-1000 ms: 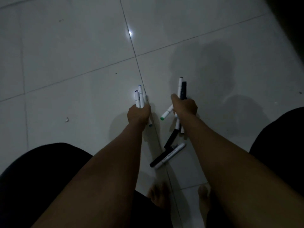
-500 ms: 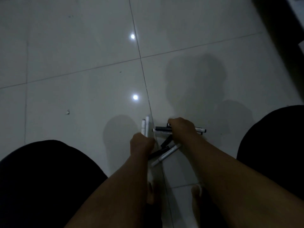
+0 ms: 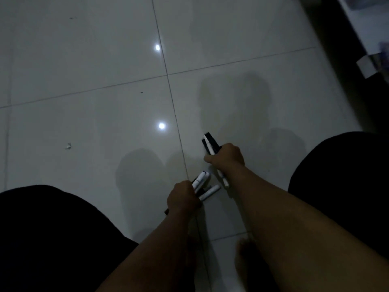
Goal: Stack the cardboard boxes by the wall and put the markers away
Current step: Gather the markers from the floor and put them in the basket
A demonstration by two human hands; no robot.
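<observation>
I crouch over a dim white tiled floor (image 3: 84,123). My right hand (image 3: 228,158) grips a bundle of black and white markers (image 3: 210,144) whose ends stick up and to the left past my fist. My left hand (image 3: 182,197) grips a second bunch of white markers (image 3: 201,179) low by the floor. One white marker (image 3: 210,191) lies just right of my left hand; whether my fingers hold it I cannot tell. No cardboard boxes are in view.
My knees in dark cloth fill the lower left (image 3: 52,239) and right (image 3: 341,175). My bare feet (image 3: 244,256) are below my arms. A dark strip and a pale object (image 3: 367,68) lie at the upper right. A small scrap (image 3: 68,146) lies on the floor at left.
Both hands came down toward the markers lying on the floor. My right hand turned its bundle from level to pointing up-left. My left hand slid right to the loose markers.
</observation>
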